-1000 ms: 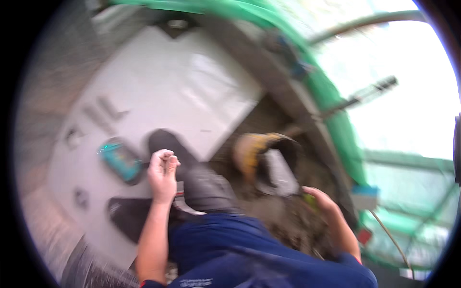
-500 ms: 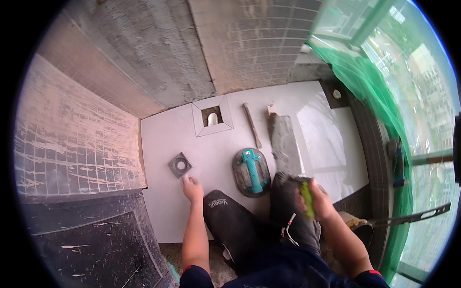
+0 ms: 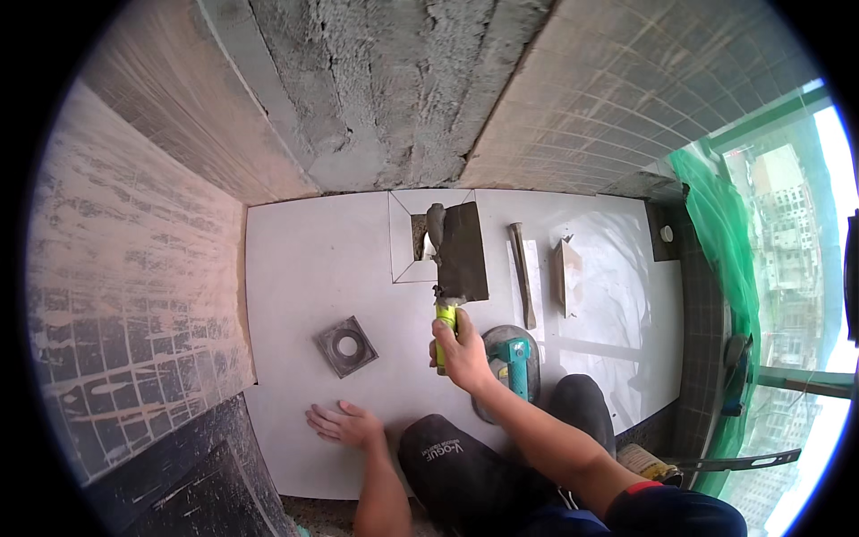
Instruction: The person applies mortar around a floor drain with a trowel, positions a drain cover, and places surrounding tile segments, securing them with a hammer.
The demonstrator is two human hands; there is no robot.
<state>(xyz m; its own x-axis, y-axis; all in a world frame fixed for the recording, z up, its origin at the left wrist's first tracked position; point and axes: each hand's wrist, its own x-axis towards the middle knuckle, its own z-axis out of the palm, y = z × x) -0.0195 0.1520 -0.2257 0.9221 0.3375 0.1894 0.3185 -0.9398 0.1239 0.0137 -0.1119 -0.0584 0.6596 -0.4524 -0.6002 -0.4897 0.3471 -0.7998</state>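
Observation:
My right hand [image 3: 467, 351] grips the green handle of a trowel [image 3: 463, 255], stretched forward over the pale floor tile [image 3: 295, 268]. Grey mortar clings along the blade's left edge. The blade covers the right part of a square hole [image 3: 418, 234] in the tile, where some of a white pipe [image 3: 429, 247] shows. With fingers spread, my left hand [image 3: 344, 422] rests flat on the tile. Just beyond it lies a square grey floor drain piece [image 3: 347, 346] with a round opening. Under my right forearm sits an oval tool with a teal handle [image 3: 513, 362].
A long narrow bar-like tool [image 3: 523, 276] and a small mortar-smeared block [image 3: 566, 276] lie to the right. Rough grey wall [image 3: 385, 98] rises ahead; a tiled wall [image 3: 152, 286] stands left. Green netting [image 3: 716, 242] hangs along the right. By my right knee is a bucket [image 3: 649, 464].
The trowel has swung from beside my right knee forward and left to the hole. My left hand has pulled back from the drain piece and flattened on the tile. My view has shifted.

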